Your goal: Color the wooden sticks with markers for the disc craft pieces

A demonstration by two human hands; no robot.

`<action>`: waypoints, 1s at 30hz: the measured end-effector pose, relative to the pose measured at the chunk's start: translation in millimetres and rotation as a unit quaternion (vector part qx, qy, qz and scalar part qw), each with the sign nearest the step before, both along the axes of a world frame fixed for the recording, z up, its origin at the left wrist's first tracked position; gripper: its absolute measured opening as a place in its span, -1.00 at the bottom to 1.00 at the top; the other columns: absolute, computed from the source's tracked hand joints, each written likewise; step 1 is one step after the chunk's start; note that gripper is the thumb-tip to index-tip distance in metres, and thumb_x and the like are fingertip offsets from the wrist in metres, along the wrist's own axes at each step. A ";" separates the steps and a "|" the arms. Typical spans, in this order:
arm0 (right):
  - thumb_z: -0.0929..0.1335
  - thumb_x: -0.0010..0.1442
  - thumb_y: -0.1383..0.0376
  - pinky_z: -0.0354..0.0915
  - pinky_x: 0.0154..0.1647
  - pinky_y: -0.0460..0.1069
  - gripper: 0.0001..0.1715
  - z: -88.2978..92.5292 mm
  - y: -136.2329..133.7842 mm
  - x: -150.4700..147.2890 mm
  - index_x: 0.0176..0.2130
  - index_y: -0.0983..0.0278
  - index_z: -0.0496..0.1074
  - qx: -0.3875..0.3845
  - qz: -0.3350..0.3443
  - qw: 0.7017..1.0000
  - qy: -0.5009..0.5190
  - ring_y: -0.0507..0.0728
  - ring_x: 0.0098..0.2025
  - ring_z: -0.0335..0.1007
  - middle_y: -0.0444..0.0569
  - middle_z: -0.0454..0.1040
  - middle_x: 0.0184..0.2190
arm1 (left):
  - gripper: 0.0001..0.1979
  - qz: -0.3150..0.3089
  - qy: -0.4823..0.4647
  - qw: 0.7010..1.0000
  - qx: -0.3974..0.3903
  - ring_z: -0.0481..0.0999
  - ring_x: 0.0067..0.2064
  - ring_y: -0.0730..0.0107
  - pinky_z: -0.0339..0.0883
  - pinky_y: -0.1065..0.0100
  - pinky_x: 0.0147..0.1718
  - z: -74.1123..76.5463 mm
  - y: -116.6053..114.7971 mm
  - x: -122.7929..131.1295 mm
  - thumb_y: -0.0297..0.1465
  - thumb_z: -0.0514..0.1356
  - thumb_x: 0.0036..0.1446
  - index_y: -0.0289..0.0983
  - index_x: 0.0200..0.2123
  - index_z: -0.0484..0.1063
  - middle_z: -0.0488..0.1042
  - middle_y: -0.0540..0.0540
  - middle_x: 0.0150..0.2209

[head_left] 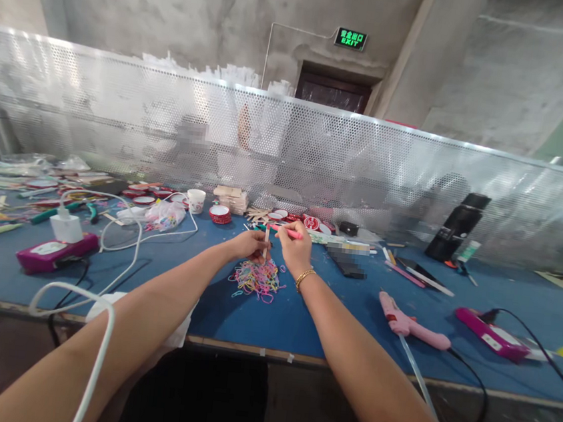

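blue tabletop point(331, 310) carries a small heap of bright rubber bands point(257, 281), pink, yellow and green. both hands hang just above the heap, close together. the left hand point(250, 243) is curled tight around a thin white stick point(267, 235) that stands upright. the right hand point(298, 247), with a gold bracelet point(305, 277) on its wrist, pinches a thin pink stick point(290, 234) that points at the white one. a pink plastic glue gun point(408, 322) lies well off to the right.
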State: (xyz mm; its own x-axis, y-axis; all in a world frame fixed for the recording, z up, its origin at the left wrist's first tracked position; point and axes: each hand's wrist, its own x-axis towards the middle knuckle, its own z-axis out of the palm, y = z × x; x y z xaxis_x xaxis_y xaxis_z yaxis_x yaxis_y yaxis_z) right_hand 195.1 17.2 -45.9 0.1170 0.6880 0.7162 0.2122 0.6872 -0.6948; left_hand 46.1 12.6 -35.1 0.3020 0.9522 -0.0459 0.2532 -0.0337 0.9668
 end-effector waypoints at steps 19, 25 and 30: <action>0.32 0.10 0.21 0.26 -0.28 -0.02 -0.85 -1.6 2.1 0.7 -0.45 0.22 0.32 0.008 -0.019 1.000 -0.005 0.10 -0.41 0.38 -0.12 0.47 -0.51 | -0.76 -0.001 0.000 1.000 0.000 0.48 -0.59 0.47 0.29 0.47 -0.57 -2.7 2.5 -1.0 -0.28 0.27 0.05 -0.31 -0.34 0.33 0.52 -0.07 -0.52; 0.31 0.09 0.20 0.25 -0.30 -0.03 -0.85 -0.7 2.1 0.2 -0.45 0.22 0.32 0.001 -0.016 1.000 -0.011 0.10 -0.41 0.37 -0.12 0.47 -0.50 | -0.75 -0.004 -0.004 1.000 -0.003 0.48 -0.59 0.47 0.29 0.48 -0.57 -2.0 2.1 -1.2 -0.28 0.29 0.03 -0.31 -0.34 0.32 0.52 -0.06 -0.54; 0.31 0.09 0.21 0.25 -0.29 -0.03 -0.85 1.2 0.2 0.7 -0.45 0.23 0.32 0.003 -0.022 1.000 -0.006 0.09 -0.41 0.37 -0.12 0.47 -0.50 | -0.80 0.004 0.000 1.000 -0.003 0.48 -0.59 0.48 0.29 0.47 -0.57 -0.5 0.6 -0.2 -0.33 0.26 0.06 -0.32 -0.33 0.34 0.52 -0.06 -0.54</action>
State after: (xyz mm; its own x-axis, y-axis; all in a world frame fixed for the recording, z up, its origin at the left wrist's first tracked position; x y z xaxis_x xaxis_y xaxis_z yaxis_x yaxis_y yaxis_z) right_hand 195.8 17.5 -44.6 0.1382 0.6778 0.7222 0.2497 0.6818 -0.6876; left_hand 45.9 13.1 -35.6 0.2946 0.9543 -0.0510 0.2534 -0.0265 0.9670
